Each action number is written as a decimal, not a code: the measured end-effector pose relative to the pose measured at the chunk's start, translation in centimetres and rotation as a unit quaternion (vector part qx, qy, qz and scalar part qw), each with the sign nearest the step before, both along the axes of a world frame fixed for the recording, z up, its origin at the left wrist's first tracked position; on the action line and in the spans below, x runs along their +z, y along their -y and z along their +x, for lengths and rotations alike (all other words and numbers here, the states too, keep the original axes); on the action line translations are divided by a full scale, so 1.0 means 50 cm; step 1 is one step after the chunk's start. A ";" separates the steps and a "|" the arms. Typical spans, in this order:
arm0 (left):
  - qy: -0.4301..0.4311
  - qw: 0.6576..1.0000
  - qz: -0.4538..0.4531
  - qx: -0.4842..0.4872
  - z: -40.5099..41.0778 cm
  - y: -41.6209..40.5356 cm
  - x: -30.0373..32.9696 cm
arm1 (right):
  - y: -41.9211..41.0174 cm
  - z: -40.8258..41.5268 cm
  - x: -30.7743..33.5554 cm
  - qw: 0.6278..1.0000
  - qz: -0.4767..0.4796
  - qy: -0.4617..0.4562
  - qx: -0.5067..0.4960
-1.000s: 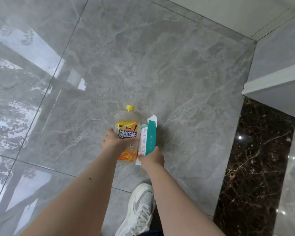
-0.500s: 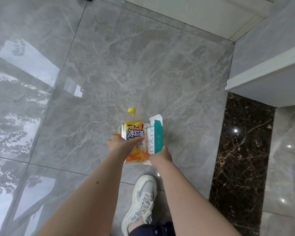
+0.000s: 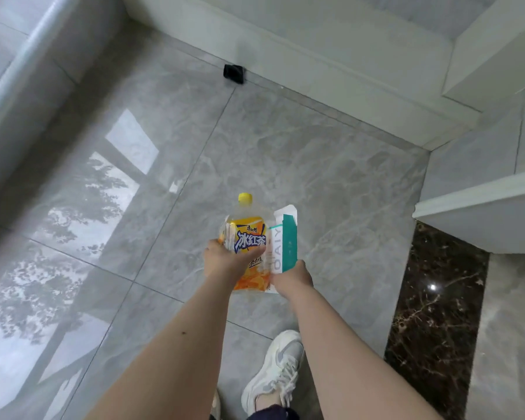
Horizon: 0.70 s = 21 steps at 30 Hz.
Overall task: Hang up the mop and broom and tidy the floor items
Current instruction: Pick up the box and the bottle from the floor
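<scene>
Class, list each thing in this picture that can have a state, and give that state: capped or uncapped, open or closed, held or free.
bottle: yellow cap on, held upright.
carton: top flap open, held beside the bottle.
left hand: grips the bottle.
right hand: holds the carton at its lower end.
shoe: laced, on the floor.

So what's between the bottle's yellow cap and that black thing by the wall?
Nothing: the head view shows only bare grey floor tile between the cap and the black thing.
</scene>
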State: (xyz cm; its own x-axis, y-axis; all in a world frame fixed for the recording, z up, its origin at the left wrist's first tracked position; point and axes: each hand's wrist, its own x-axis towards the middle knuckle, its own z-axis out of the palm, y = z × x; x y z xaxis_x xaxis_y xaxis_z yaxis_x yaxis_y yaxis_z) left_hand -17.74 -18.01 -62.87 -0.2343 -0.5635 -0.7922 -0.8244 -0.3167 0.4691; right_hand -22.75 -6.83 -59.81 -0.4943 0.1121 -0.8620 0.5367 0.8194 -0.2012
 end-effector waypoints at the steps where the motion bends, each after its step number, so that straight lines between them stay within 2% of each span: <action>1: -0.001 1.000 -0.010 0.008 0.009 0.013 0.018 | 0.017 0.005 0.016 1.000 0.000 -0.001 0.013; 10: -0.047 0.993 -0.009 0.104 0.081 0.114 0.146 | 0.139 0.035 0.131 0.995 -0.025 -0.023 0.095; 14: -0.043 0.987 -0.040 0.149 0.116 0.142 0.203 | 0.186 0.053 0.178 0.989 -0.036 -0.031 0.141; 21: -0.054 0.960 -0.077 0.266 0.197 0.170 0.286 | 0.256 0.093 0.254 0.963 -0.072 -0.034 0.259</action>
